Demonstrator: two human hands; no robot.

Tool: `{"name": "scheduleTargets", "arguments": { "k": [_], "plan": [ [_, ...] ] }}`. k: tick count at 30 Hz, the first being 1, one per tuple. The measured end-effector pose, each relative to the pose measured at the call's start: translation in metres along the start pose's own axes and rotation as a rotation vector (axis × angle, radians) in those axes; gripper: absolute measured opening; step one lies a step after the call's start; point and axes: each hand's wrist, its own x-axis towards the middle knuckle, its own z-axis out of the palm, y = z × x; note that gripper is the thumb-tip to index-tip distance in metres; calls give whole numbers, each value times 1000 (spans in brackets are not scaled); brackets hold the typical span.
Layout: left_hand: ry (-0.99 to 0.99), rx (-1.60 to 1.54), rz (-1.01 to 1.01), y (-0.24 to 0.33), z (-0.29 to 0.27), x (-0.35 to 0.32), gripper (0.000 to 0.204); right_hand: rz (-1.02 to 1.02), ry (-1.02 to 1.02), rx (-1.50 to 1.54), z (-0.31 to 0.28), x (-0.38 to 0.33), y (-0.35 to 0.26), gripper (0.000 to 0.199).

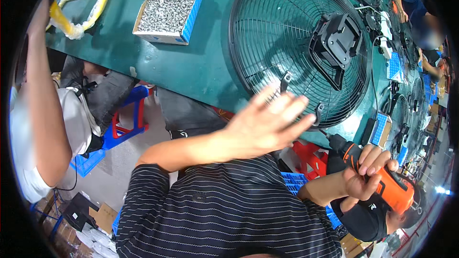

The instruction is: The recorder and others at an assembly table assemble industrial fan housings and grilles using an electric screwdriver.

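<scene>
Wrapped around an orange-and-black power screwdriver (394,193) at four o'clock, the right hand (362,182) has its fingers curled on the casing, the bit aimed towards ten o'clock. Towards six o'clock of a round black wire fan guard (267,28), the left hand (258,129) is blurred, fingers loosely spread with nothing visible in them — whether they touch the wire, I cannot tell. That guard lies at one o'clock on a green tabletop (213,62), bearing a squarish black plastic mount (338,40). At eleven o'clock stands a blue-and-white cardboard box (191,16) — full of small silver screws (165,12)
</scene>
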Motion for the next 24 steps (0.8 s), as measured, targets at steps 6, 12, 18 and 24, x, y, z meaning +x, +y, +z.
{"name": "scheduleTargets", "arguments": {
  "k": [6, 12, 18, 24],
  "plan": [
    [-17, 570, -453, -134, -131, 16, 26, -3, 64, -277, -15, -19, 5, 36],
    [-384, 640, -662, -168, -152, 42, 21, 31, 238, -372, -26, -41, 16, 38],
    [-293, 557, -758, -165, -156, 45, 13, 77, 308, -300, -27, -43, 10, 36],
    [-209, 524, -708, -157, -165, 37, 14, 133, 307, -279, -26, -37, 2, 34]
  ]
}}
